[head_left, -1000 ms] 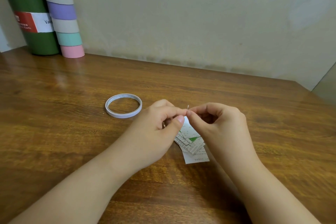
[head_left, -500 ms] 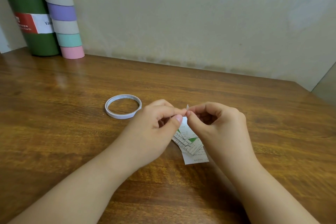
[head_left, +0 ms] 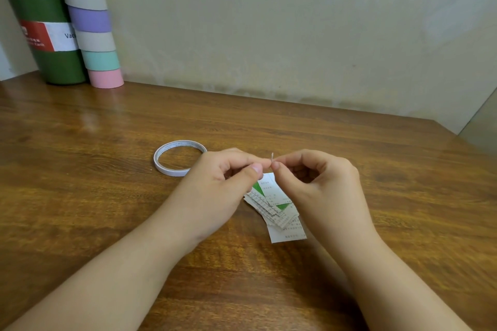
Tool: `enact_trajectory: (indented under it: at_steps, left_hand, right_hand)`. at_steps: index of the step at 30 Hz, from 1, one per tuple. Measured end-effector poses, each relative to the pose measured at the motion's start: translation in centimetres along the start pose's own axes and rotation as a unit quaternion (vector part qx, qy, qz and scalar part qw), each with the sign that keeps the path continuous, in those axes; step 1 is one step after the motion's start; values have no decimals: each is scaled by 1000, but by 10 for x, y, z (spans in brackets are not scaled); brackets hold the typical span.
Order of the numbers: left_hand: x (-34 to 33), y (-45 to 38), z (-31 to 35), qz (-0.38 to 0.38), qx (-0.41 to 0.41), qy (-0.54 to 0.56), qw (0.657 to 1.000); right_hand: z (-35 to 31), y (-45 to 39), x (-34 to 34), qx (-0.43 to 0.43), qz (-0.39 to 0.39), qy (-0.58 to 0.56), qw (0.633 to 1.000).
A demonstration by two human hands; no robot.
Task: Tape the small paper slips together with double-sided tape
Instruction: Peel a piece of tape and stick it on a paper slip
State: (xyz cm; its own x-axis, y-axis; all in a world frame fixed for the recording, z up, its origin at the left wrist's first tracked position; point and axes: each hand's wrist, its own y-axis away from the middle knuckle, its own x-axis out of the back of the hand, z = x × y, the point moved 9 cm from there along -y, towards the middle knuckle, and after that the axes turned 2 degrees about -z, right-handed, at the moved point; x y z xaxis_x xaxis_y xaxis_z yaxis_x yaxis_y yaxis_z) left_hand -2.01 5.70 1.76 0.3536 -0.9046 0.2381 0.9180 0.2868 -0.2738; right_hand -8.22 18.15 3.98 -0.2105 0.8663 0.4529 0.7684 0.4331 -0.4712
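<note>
Both hands met above the wooden table (head_left: pixel 80 196): the left hand (head_left: pixel 223 183) and right hand (head_left: pixel 320 185), fingers curled, pinched a tiny white tape piece (head_left: pixel 272 156) between fingertips. Paper slips (head_left: pixel 277 207) lay fanned beneath, at six o'clock from the pinch. A tape roll (head_left: pixel 179 157) lay flat at nine o'clock.

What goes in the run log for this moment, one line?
left hand: pinching tape piece | right hand: pinching same piece | paper slips: fanned on table | tape roll: flat, untouched
</note>
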Motion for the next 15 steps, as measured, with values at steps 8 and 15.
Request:
enact_trajectory:
  at_steps: [8, 15]
  left_hand:
    - [2, 1, -1, 2, 20, 24, 1000]
    - [4, 1, -2, 12, 34, 41, 998]
  right_hand:
    - [-1, -1, 0, 6, -10, -8, 1000]
    - [-1, -1, 0, 15, -10, -11, 1000]
